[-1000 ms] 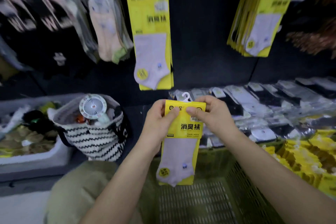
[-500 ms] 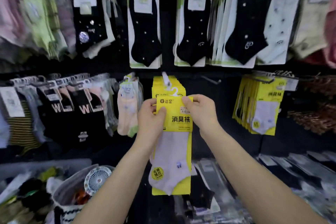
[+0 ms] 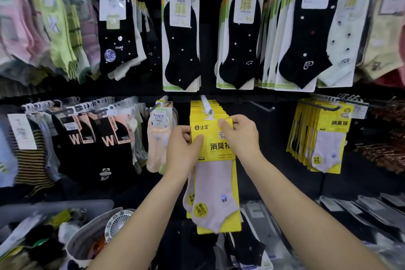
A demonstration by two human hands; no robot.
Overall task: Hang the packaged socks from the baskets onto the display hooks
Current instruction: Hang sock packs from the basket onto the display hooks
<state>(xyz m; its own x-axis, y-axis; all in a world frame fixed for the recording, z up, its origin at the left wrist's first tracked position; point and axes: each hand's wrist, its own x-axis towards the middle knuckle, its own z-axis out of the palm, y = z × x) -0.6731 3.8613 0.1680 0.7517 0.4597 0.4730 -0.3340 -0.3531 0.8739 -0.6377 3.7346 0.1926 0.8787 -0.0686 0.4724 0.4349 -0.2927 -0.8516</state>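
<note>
A yellow sock pack (image 3: 215,182) with a pale lilac sock hangs upright between my hands, its white hanger tab right at the tip of a display hook (image 3: 206,106). My left hand (image 3: 183,151) pinches the pack's upper left edge, thumb on the front. My right hand (image 3: 240,136) pinches its upper right corner. Behind it, several identical yellow packs (image 3: 201,109) hang on that same hook. Whether the tab is over the hook tip I cannot tell.
Another bunch of yellow packs (image 3: 324,138) hangs at the right, with a bare hook (image 3: 260,106) between. Black sock packs (image 3: 182,44) fill the row above. A striped bag with a small fan (image 3: 118,223) sits at lower left beside a grey bin (image 3: 54,210).
Both hands lifted the pack from over the green basket up to the hook with the yellow packs. My view tilted upward, and the basket dropped out of sight.
</note>
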